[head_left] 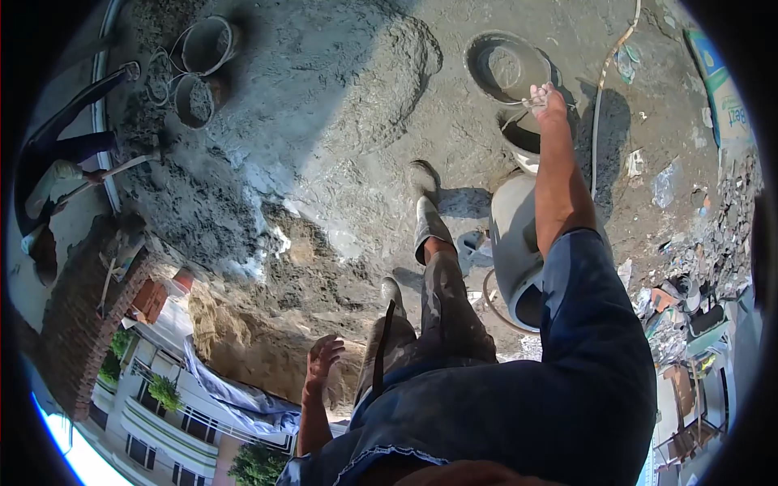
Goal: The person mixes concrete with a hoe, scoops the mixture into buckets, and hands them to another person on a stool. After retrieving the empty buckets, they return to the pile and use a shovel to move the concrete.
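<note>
My right hand [546,104] is stretched out at the far end of my arm, its fingers closed around thin wire bucket handles. Beside it sits a grey mortar-stained bucket [473,68] with a wet residue inside. Just under the hand is a second bucket [531,162], its dark opening partly covered by my wrist. My left hand [326,356] hangs low by my side with fingers loosely apart and nothing in them. A large grey drum [512,215] lies near my right forearm, partly hidden by my sleeve.
Wet mortar [365,89] spreads over the ground ahead of my boots [427,212]. A co-worker [49,182] at the left holds a long-handled tool [121,168]. Two more buckets [194,101] stand nearby. A hose [600,121] runs along the right, with rubble [705,259] beyond.
</note>
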### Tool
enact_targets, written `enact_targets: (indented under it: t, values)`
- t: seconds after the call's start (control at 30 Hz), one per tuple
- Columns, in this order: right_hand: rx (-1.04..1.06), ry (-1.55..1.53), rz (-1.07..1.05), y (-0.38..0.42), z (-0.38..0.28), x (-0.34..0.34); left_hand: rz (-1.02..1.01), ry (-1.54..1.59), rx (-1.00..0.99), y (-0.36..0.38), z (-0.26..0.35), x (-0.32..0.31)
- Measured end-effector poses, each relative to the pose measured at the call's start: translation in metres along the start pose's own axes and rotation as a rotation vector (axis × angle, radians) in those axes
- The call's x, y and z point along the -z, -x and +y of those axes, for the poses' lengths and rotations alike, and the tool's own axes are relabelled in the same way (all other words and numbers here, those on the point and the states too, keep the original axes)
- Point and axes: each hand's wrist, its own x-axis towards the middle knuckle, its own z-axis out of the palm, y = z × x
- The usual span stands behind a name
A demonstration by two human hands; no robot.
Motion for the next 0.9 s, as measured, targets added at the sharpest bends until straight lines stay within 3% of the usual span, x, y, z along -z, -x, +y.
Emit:
enact_targets:
  t: [0.27, 0.43, 0.53, 0.7, 0.77, 0.87, 0.9]
  values:
    - [0.046, 0.078, -0.136, 0.012, -0.002, 0.005, -0.031, -0.094, -0.051, 0.002, 0.025, -0.008]
    - [0.043, 0.075, 0.024, -0.005, 0.009, 0.059, -0.044, -0.103, -0.086, -0.002, 0.041, -0.013]
    - [0.193, 0.233, 0.38, 0.029, -0.001, 0.086, -0.103, -0.156, -0.074, -0.007, 0.053, -0.014]
    - [0.393, 0.413, 0.363, 0.044, -0.025, 0.104, -0.098, -0.094, -0.079, -0.019, 0.042, -0.003]
    - [0.647, 1.04, 0.435, 0.019, -0.02, 0.118, -0.115, -0.093, -0.093, -0.023, 0.041, 0.001]
    - [0.759, 1.236, 0.398, 0.036, -0.003, 0.113, -0.119, -0.084, -0.127, -0.027, 0.035, 0.009]
    - [0.674, 1.194, 0.269, 0.041, 0.01, 0.113, -0.108, -0.081, -0.132, -0.026, 0.033, 0.013]
